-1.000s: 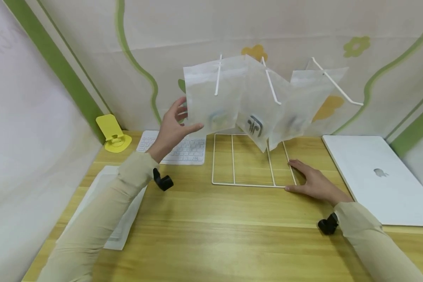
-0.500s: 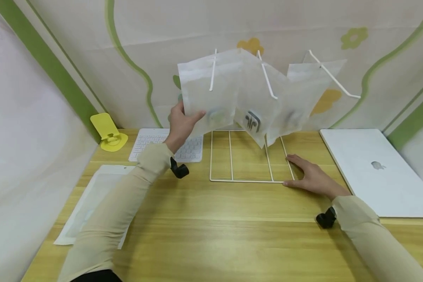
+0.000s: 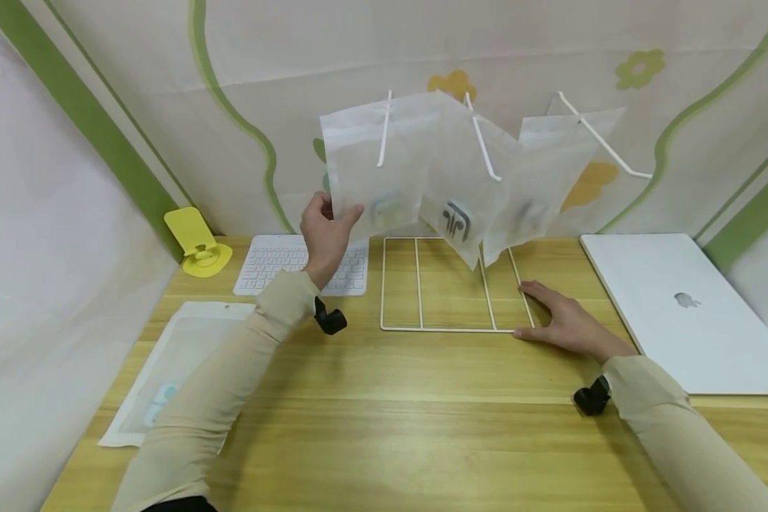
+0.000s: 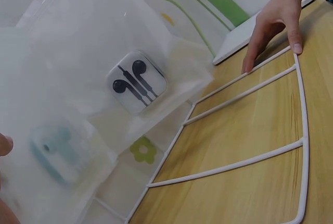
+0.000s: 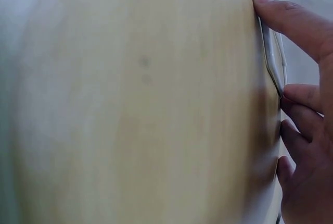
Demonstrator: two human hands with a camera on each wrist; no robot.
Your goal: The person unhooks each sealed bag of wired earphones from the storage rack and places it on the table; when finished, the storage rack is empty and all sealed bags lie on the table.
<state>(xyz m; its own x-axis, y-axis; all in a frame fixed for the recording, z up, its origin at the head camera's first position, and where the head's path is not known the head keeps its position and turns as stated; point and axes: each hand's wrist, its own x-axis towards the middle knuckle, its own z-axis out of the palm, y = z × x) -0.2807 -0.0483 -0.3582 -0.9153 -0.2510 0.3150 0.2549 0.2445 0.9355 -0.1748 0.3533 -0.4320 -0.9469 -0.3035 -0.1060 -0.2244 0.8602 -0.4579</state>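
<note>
My left hand (image 3: 326, 235) holds the left edge of a frosted zip bag (image 3: 377, 171), thumb in front and fingers partly hidden behind it. Pale blue earphones (image 4: 57, 151) show blurred through it in the left wrist view. Beside it hangs a second bag (image 3: 464, 156) with black earphones (image 4: 136, 82) in a clear square case. A third bag (image 3: 550, 160) hangs to the right. White wire hooks (image 3: 484, 139) carry all three. My right hand (image 3: 572, 323) rests at the right front corner of the white wire rack's base (image 3: 448, 330), thumb and fingers touching its wires.
On the wooden table (image 3: 422, 427) lie a white keyboard (image 3: 272, 263) behind my left hand and a silver laptop (image 3: 685, 334) at the right. A yellow phone stand (image 3: 206, 257) stands back left. Another bag (image 3: 185, 355) lies partly under my left forearm.
My left hand has moved right, and its thumb and fingers have come together at the left bag's edge. The view has shifted slightly. The right hand stays at the rack's corner.
</note>
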